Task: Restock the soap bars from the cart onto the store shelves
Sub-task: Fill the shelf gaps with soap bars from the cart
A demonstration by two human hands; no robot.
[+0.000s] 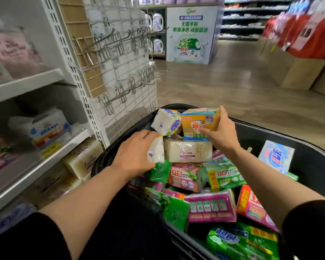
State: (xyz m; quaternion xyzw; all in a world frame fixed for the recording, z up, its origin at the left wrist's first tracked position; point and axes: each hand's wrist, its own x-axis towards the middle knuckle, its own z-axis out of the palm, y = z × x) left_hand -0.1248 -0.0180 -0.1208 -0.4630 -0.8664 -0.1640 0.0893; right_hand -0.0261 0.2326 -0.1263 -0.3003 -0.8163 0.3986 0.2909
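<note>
Soap bars (pixel 210 207) filled a black cart (pixel 308 154) right of the store shelves (pixel 26 87). At the far end, the left hand (pixel 133 156) grasped a white bar (pixel 156 151), while the right hand (pixel 221 136) gripped a yellow pack (pixel 199 122).

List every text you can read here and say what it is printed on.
"无需手搓" and "根源净透 顽固冒渍": aisle-end poster.
"立白": pink soap pack in the cart.
"超能": green soap pack.
Orange soap pack in the right hand: blurred.
Shelf tags: unreadable.
</note>
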